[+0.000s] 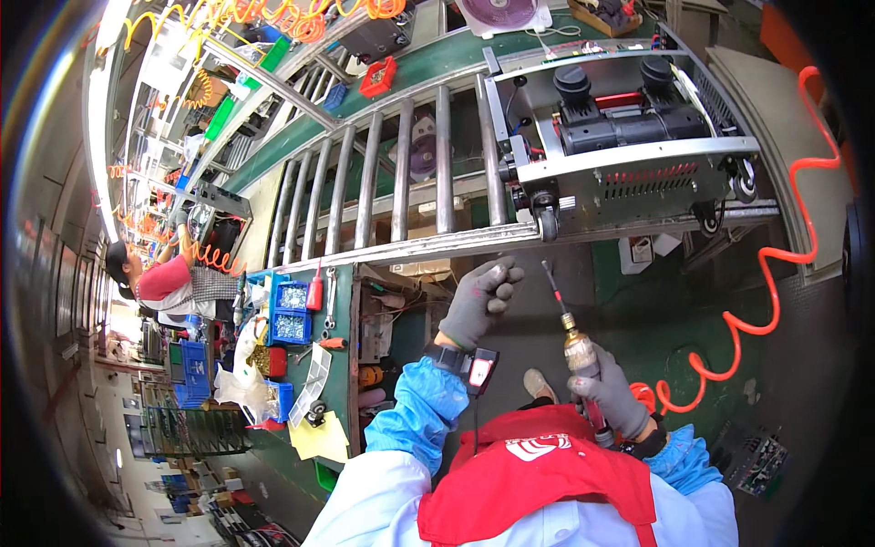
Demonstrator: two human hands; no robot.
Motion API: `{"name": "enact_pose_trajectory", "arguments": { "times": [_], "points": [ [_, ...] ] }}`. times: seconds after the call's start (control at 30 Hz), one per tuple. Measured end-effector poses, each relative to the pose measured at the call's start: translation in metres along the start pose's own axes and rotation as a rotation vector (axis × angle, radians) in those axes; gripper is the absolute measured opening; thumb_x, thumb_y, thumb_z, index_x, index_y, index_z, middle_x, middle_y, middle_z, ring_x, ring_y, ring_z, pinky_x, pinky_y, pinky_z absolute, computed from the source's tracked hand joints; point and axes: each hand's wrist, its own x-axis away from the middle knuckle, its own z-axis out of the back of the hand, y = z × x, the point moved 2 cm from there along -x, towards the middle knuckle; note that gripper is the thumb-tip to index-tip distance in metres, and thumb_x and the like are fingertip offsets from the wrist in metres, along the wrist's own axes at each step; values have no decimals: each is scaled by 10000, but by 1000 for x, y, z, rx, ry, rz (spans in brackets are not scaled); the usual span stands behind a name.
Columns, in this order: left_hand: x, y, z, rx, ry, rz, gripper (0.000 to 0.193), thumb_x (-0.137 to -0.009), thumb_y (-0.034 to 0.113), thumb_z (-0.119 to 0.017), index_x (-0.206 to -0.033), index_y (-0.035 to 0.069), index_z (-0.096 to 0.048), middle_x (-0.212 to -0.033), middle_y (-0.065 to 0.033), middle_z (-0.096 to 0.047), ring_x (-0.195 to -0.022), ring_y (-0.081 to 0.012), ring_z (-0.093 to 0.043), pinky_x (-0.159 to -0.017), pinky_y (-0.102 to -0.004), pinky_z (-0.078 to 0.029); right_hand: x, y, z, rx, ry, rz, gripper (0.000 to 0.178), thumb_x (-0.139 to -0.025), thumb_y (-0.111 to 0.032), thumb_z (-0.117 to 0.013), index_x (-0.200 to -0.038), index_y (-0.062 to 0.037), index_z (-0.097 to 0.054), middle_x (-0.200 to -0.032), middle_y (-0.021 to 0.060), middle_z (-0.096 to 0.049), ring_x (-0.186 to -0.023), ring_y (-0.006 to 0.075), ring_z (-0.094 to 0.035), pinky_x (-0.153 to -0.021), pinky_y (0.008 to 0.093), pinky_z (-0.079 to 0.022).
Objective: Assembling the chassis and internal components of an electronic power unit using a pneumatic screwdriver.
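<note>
In a grey glove, my right hand [615, 392] is wrapped round an air screwdriver [581, 351], its long bit pointing up and away from me. My left hand [478, 301], also gloved, is raised just short of the roller conveyor's near rail. Its fingers are curled together; whatever they may pinch is too small to make out. Beyond both hands a metal machine chassis [629, 178] on small casters rests on the conveyor [401, 173]. Inside it is a black motor-like unit [633, 132] with two round caps. Neither hand touches the chassis.
An orange coiled air hose [729, 324] hangs along the right side. At left, a green bench [339, 365] bears blue bins [292, 326] of small hardware, a red bottle [315, 292], wrenches [330, 301] and a caster [315, 413]. Another person [169, 278] works farther left.
</note>
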Motion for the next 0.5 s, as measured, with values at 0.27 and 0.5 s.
{"name": "enact_pose_trajectory", "arguments": {
  "times": [0.27, 0.5],
  "points": [
    [12, -11, -22, -279, 82, -3, 259, -982, 320, -598, -1031, 66, -582, -772, 19, -560, -542, -20, -442, -427, -161, -333, 0, 16, -1, -86, -117, 28, 713, -788, -157, -728, -1387, 10, -379, -1068, 42, -550, -905, 97, -538, -798, 246, -464],
    [5, -12, -23, -335, 84, -135, 322, -1028, 293, -496, -1180, 14, -548, -987, -117, -702, -532, -26, -496, -411, -165, -368, -7, 34, 2, -18, -86, -14, 750, -779, -161, -745, -1401, 27, -372, -1114, 61, -553, -957, 128, -551, -842, 274, -475]
  ]
}}
